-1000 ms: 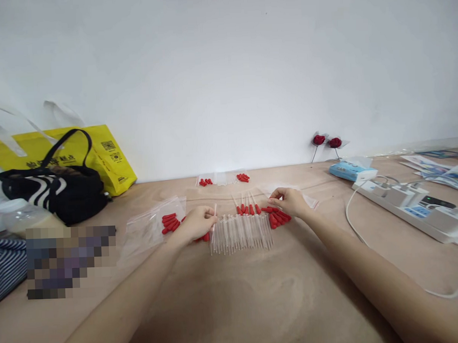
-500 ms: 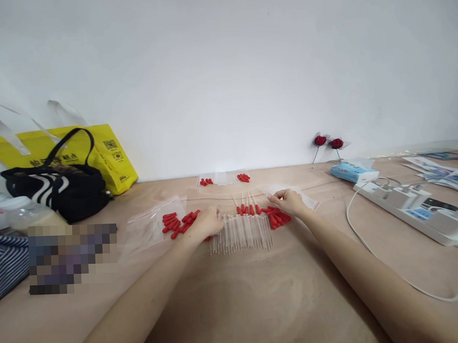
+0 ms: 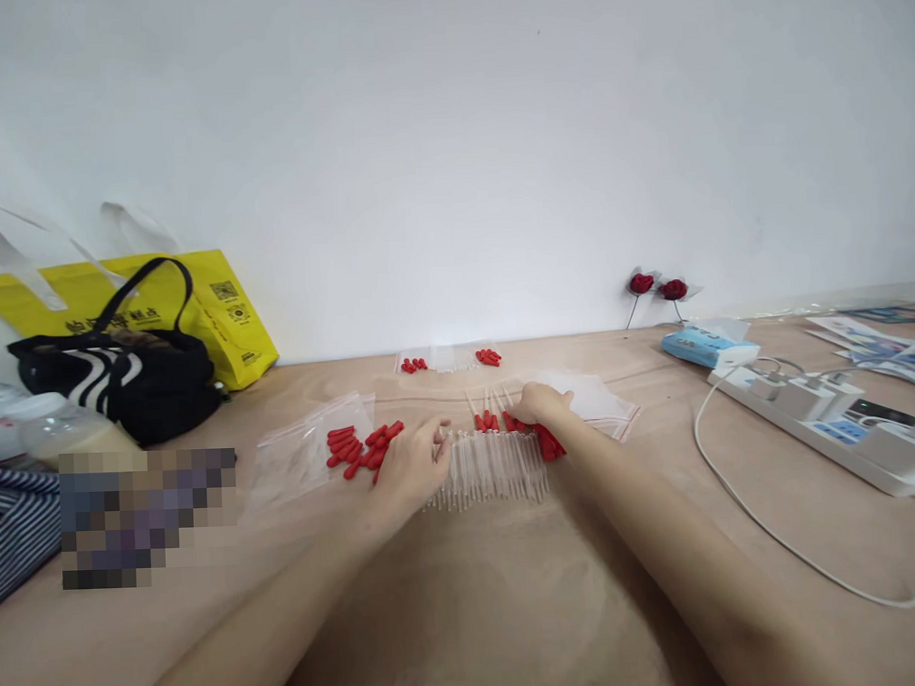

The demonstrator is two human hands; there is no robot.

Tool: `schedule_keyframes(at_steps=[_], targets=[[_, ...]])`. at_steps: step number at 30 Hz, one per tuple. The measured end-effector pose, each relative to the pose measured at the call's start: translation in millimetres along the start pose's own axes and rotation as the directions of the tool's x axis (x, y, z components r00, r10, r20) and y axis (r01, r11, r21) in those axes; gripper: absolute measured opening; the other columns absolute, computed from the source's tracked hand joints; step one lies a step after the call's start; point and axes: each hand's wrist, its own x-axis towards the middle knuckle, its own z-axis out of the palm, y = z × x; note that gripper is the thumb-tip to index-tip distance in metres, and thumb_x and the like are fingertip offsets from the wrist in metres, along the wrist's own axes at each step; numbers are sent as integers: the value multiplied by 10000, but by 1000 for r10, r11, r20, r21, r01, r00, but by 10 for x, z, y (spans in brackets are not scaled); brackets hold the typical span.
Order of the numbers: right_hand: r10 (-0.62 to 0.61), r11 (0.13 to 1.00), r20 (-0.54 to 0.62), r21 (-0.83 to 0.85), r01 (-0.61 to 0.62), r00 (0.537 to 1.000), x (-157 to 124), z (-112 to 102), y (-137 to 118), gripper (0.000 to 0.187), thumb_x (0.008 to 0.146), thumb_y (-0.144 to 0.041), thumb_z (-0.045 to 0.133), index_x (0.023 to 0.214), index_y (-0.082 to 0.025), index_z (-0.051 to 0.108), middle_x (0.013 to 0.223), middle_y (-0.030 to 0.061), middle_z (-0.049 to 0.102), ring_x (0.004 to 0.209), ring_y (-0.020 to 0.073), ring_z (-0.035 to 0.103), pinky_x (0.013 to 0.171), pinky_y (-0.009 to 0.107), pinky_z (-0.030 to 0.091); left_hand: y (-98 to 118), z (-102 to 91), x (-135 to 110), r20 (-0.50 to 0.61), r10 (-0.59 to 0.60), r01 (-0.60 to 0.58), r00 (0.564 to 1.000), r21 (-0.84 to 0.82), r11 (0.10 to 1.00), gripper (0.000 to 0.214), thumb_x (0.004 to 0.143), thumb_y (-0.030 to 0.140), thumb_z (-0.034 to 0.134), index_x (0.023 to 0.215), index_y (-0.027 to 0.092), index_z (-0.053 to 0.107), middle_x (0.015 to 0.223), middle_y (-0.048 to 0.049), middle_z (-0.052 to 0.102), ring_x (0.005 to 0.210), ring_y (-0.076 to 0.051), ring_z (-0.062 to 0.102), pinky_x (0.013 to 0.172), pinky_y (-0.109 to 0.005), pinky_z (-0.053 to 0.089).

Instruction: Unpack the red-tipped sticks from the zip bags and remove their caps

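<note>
A row of clear thin tubes (image 3: 492, 467) lies side by side on the tan table (image 3: 511, 591). My left hand (image 3: 413, 463) rests at the row's left end, fingers curled over the first tubes. Red caps (image 3: 360, 446) lie loose just left of it. My right hand (image 3: 539, 405) is at the far right end of the row, fingers closed over a pile of red caps (image 3: 549, 444); what it pinches is hidden. Capped tubes (image 3: 488, 419) stand out between the hands.
A clear zip bag (image 3: 300, 454) lies left of the caps, another (image 3: 599, 398) to the right. Two small bags of red caps (image 3: 447, 359) sit by the wall. A black bag (image 3: 121, 380), a yellow bag (image 3: 216, 311), a power strip (image 3: 835, 420) with cable, and a blue packet (image 3: 705, 344) ring the area.
My left hand set its tube down and moved right onto the row's left end. My right hand slid left from the red pile toward the capped tubes.
</note>
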Motion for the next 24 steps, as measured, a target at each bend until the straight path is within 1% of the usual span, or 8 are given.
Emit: schedule_keyframes(at_steps=[5, 9, 12, 13, 15, 18, 20, 24], targets=[[-22, 1000, -5, 3, 22, 1000, -41, -87, -69, 126, 667, -218, 551, 560, -164, 590, 574, 74, 605, 672, 256, 598, 742, 490, 316, -120, 147, -369, -320, 402, -424, 858, 3, 906, 141, 789, 168, 465, 844, 170, 594, 803, -48, 591, 782, -169, 533, 732, -302, 443], [-162, 986, -130, 26, 167, 978, -307, -210, -58, 223, 800, -234, 387, 737, -160, 587, 699, 90, 635, 748, 233, 589, 747, 406, 315, -172, 188, -434, -396, 356, -399, 847, -29, 917, 120, 784, 171, 486, 842, 177, 591, 815, -48, 566, 801, -174, 518, 747, -318, 439], [-359, 929, -204, 20, 370, 911, -664, -170, 54, 181, 841, -240, 361, 899, -171, 518, 792, 40, 633, 744, 163, 570, 800, 336, 288, -149, 196, -405, -431, 328, -377, 841, -33, 925, 141, 793, 188, 484, 898, 173, 576, 851, -56, 567, 832, -183, 516, 771, -335, 427], [-447, 888, -220, 4, 459, 867, -789, -118, 105, 155, 845, -242, 371, 880, -173, 505, 793, 28, 627, 725, 148, 561, 808, 323, 277, -128, 198, -400, -437, 327, -374, 838, -23, 927, 165, 794, 197, 484, 935, 168, 565, 874, -64, 571, 850, -188, 514, 782, -342, 420], [-695, 703, -339, -134, 698, 635, -1006, 21, 206, 148, 853, -204, 349, 818, -164, 487, 741, 29, 607, 692, 148, 535, 796, 331, 263, -71, 198, -408, -450, 335, -370, 828, 10, 929, 226, 796, 221, 487, 1006, 154, 537, 928, -82, 578, 892, -206, 510, 805, -360, 401], [-788, 583, -446, -315, 749, 425, -1188, 221, 308, 185, 853, -176, 345, 731, -163, 482, 631, 11, 556, 609, 138, 475, 784, 345, 249, 28, 189, -454, -459, 368, -387, 809, 56, 920, 242, 791, 277, 504, 1006, 170, 532, 964, -84, 588, 927, -227, 509, 816, -381, 369], [-798, 561, -483, -375, 738, 361, -1215, 295, 336, 189, 848, -159, 353, 722, -162, 494, 614, 7, 540, 605, 136, 453, 793, 353, 242, 71, 181, -484, -481, 357, -379, 801, 54, 924, 195, 775, 303, 526, 924, 178, 532, 929, -74, 598, 902, -226, 522, 807, -385, 359], [-771, 593, -531, -399, 699, 352, -1168, 313, 354, 156, 835, -176, 407, 727, -169, 519, 622, 6, 544, 639, 139, 438, 817, 356, 232, 65, 170, -495, -572, 253, -285, 781, 34, 958, 201, 735, 307, 571, 830, 162, 470, 894, -93, 594, 851, -227, 527, 765, -385, 372]])
